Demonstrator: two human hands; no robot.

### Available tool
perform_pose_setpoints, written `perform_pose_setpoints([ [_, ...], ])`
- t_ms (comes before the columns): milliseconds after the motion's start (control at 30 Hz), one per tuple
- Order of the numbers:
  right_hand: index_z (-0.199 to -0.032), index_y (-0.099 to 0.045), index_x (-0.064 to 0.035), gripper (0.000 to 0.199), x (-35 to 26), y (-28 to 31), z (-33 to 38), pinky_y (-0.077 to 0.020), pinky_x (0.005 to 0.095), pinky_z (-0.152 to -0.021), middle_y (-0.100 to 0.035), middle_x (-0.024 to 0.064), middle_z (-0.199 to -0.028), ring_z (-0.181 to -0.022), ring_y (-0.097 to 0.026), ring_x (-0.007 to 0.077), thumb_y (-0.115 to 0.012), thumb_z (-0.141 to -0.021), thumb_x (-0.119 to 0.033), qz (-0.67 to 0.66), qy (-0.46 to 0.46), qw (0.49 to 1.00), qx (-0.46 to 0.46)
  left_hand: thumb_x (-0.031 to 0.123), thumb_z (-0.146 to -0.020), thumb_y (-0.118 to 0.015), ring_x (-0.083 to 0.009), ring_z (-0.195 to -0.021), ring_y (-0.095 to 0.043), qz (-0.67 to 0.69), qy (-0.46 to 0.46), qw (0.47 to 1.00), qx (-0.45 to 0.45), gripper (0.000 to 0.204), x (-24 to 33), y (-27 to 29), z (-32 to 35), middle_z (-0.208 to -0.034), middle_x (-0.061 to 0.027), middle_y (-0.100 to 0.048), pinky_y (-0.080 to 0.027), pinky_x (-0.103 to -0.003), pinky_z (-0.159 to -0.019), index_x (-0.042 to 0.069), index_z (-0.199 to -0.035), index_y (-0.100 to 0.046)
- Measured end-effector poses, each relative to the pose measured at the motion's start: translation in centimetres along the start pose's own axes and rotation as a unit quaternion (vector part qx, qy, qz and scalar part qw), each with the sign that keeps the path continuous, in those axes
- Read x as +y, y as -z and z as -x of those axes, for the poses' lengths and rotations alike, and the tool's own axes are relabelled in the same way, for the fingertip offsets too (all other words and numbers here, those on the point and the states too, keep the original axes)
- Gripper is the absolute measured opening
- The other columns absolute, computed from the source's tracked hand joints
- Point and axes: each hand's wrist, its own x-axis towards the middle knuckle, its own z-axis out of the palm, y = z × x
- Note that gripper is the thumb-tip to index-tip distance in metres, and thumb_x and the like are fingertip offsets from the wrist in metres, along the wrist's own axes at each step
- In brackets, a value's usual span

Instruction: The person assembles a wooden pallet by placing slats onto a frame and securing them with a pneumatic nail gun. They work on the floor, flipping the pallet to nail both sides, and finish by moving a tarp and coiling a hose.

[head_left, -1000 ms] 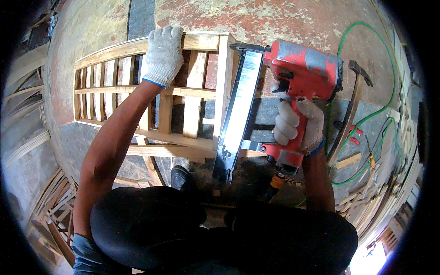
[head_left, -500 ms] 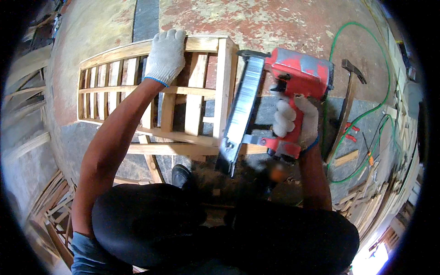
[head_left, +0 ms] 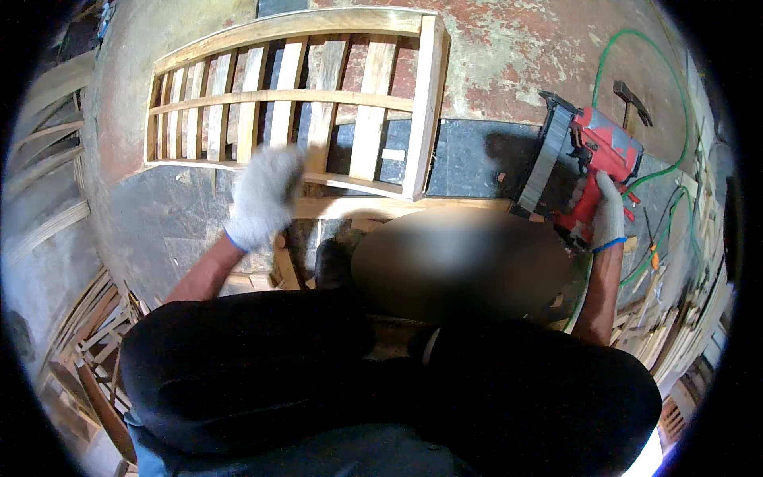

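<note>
A red and grey nail gun [head_left: 608, 147] with a long metal magazine is at the right, its handle wrapped by the gloved fingers of my right hand [head_left: 610, 213]. My left hand [head_left: 266, 199], in a white knit glove, is at the near long side of a slatted wooden frame [head_left: 425, 111]. Motion smears its fingers, so their pose and any contact with the wood are unclear. The frame lies on the floor with several cross slats and a long middle rail. Just nearer than it runs another wooden strip [head_left: 342, 208].
A green air hose [head_left: 685, 111] loops on the right, near a claw hammer [head_left: 632, 102] and an orange-handled screwdriver [head_left: 654, 259]. Wood strips [head_left: 675, 318] are piled at the lower right, more scraps at the lower left. A blurred oval hides the floor before my knees.
My left hand has left the frame's far rail and come nearer to me. My right hand has carried the nail gun rightward. The frame sits higher in the picture.
</note>
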Motion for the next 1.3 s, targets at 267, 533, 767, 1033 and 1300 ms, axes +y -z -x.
perform_pose_setpoints([
  [267, -0.114, -0.062, -0.0107, 0.035, -5.0, 5.2, -3.5, -0.0559, 0.0340, -0.064, -0.066, 0.0042, -0.082, -0.069, -0.065, 0.0181, -0.065, -0.095, -0.041, 0.054, 0.024, 0.998, -0.015, 0.019, -0.088, -0.059, -0.0350, -0.116, -0.057, 0.044, -0.001, 0.998, 0.055, 0.040, 4.0, -9.1, 4.4, -0.120, -0.0157, -0.060, -0.042, -0.047, -0.103, 0.004, -0.125, -0.054],
  [533, -0.128, -0.061, -0.0039, 0.043, -3.4, -10.7, 5.0, -0.0534, 0.0382, -0.082, -0.070, 0.0189, -0.104, -0.099, -0.070, 0.0289, -0.064, -0.094, -0.030, 0.547, 0.346, 0.759, 0.064, 0.019, -0.088, -0.058, -0.0354, -0.099, -0.062, 0.060, -0.018, 0.997, -0.053, 0.032, 3.9, -9.5, 3.1, -0.104, -0.0161, -0.064, -0.051, -0.048, -0.079, 0.005, -0.118, -0.058],
  [767, -0.098, -0.063, -0.0117, 0.012, 5.4, -25.4, 6.5, -0.0508, 0.0440, -0.049, -0.065, 0.0116, -0.077, -0.064, -0.067, 0.0327, -0.058, -0.091, -0.020, 0.625, 0.526, 0.459, -0.350, 0.015, -0.090, -0.057, -0.0369, -0.081, -0.064, 0.120, -0.019, 0.990, -0.073, 0.020, 3.8, -9.1, 4.7, -0.097, -0.0153, -0.063, -0.052, -0.048, -0.067, 0.007, -0.108, -0.061],
  [1033, -0.086, -0.065, -0.0096, 0.018, 4.0, -28.3, 4.4, -0.0515, 0.0497, -0.048, -0.066, 0.0117, -0.067, -0.060, -0.068, 0.0324, -0.060, -0.089, -0.026, 0.708, 0.463, 0.443, -0.297, 0.018, -0.088, -0.060, -0.0340, -0.079, -0.065, 0.194, 0.023, 0.979, 0.065, 0.025, 5.3, -9.3, 8.5, -0.093, -0.0128, -0.062, -0.052, -0.046, -0.065, 0.010, -0.112, -0.062],
  [1300, -0.101, -0.062, -0.0060, 0.034, -8.4, -29.5, 2.6, -0.0504, 0.0569, -0.081, -0.067, 0.0251, -0.090, -0.090, -0.065, 0.0458, -0.045, -0.097, -0.036, 0.742, 0.412, 0.505, -0.160, 0.022, -0.091, -0.058, -0.0335, -0.090, -0.066, 0.114, 0.003, 0.989, -0.093, 0.029, 4.1, -3.2, 6.0, -0.100, -0.0125, -0.063, -0.053, -0.046, -0.078, 0.011, -0.118, -0.062],
])
